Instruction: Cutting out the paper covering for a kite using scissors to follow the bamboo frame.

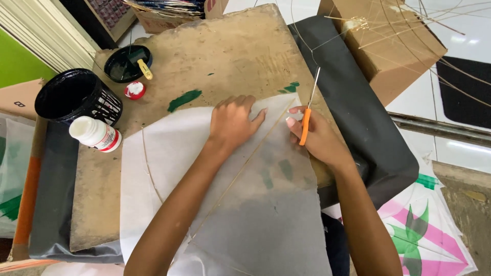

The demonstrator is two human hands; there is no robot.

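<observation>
A sheet of thin white paper [169,148] lies on a worn brown board [230,56], with thin bamboo sticks [240,168] laid across it like a kite frame. My left hand [232,122] presses flat on the paper near its upper edge. My right hand [317,135] grips scissors with orange handles [306,125]; their blades point up and away along the paper's right edge.
A black bucket [76,94], a white glue bottle [97,134] lying on its side, its red cap [135,90] and a black lid holding a brush [128,62] sit at the left. A cardboard box [394,46] with sticks stands upper right. A pink and green kite [424,235] lies lower right.
</observation>
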